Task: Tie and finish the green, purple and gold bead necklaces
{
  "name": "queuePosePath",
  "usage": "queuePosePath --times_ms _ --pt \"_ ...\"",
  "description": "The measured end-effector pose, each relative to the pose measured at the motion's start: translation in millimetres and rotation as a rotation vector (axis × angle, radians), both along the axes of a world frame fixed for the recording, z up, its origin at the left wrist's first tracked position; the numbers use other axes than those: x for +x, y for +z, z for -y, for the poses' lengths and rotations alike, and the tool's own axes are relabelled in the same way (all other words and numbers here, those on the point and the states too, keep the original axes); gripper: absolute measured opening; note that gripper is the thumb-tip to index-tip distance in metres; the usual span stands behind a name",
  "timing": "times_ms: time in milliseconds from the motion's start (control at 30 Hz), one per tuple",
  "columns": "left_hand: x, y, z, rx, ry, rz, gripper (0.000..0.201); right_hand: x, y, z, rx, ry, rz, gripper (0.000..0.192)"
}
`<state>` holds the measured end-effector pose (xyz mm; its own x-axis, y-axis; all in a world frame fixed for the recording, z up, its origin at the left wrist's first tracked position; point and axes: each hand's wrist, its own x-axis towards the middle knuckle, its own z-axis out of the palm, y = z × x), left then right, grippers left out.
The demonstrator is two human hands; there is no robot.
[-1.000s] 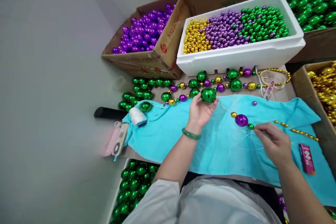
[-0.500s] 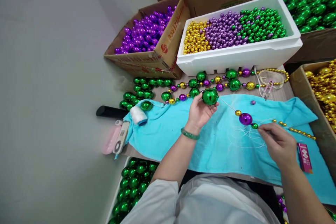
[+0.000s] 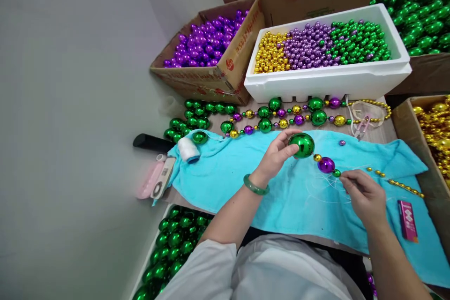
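Note:
My left hand is closed around a large shiny green bead, thumb in front and fingers behind. Beside it on the same string sit a small gold bead, a purple bead and a small green bead. My right hand pinches at the far side of that small green bead; whether the fingertips grip the bead or the string is hidden. Loops of clear string lie below on the turquoise towel.
A finished-looking bead strand lies behind the towel, near pink snips. Behind stand a white foam box of small beads and a carton of purple beads. A thread spool is left, a pink packet right.
The large green bead has moved right along the string in my left hand and now meets the small gold bead. My right hand has shifted slightly left. The view has tilted a little.

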<state>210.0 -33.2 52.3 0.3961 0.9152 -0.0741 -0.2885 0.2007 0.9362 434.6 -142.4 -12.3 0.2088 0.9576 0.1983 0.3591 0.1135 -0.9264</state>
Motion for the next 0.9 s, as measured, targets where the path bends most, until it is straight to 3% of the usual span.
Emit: queuePosePath --times_ms 300,500,733,900 --pt "-1 14.7 7 0.119 -0.022 -0.021 0.049 4 -9.9 2 -0.023 0.021 -0.070 0.003" --pt "-3 13.2 9 0.087 -0.050 0.027 0.051 -5 -9.6 0 -0.034 0.068 -0.189 0.003" --pt "-9 20.1 9 0.108 -0.043 -0.037 0.048 -5 -10.8 -1 -0.016 0.069 -0.135 0.001" --pt "-9 16.6 9 0.117 -0.042 0.011 0.051 -15 -9.2 -2 -0.072 0.085 -0.256 0.005"
